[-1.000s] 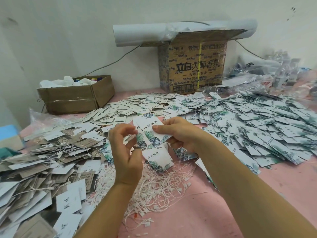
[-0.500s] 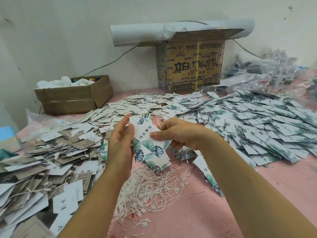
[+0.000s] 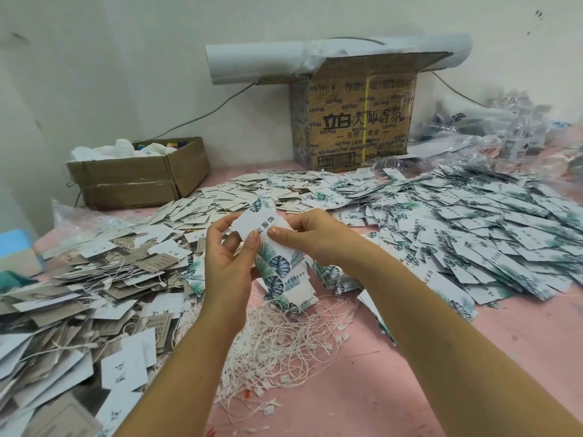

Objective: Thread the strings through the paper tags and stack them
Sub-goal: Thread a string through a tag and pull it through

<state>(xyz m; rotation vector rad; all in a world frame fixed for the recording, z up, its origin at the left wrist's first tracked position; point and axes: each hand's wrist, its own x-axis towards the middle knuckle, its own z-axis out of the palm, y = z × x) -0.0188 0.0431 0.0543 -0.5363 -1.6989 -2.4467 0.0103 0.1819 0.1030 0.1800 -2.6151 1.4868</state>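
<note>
In the head view, at the centre of the frame, a leaf-printed tag (image 3: 265,220) is held above the pink worktop (image 3: 426,389) by both hands. Its left edge is pinched by the curled fingers (image 3: 217,228) of the left hand (image 3: 227,263). Its right side is clamped between thumb and fingers of the right hand (image 3: 315,238). More tags (image 3: 280,272) are fanned beneath it. Loose strings (image 3: 284,345) are heaped at lower centre, below the hands. A tag pile (image 3: 473,234) is spread across the right.

I hold a tag (image 3: 268,223): white, teal and green leaf print, dark lettering. Loose strings (image 3: 284,342): off-white, on pink table (image 3: 362,405). The left pile (image 3: 79,294): grey-brown and white. The right pile (image 3: 473,222): white, green leaves. Big box (image 3: 340,121): brown, black print, yellow strap (image 3: 366,116).
</note>
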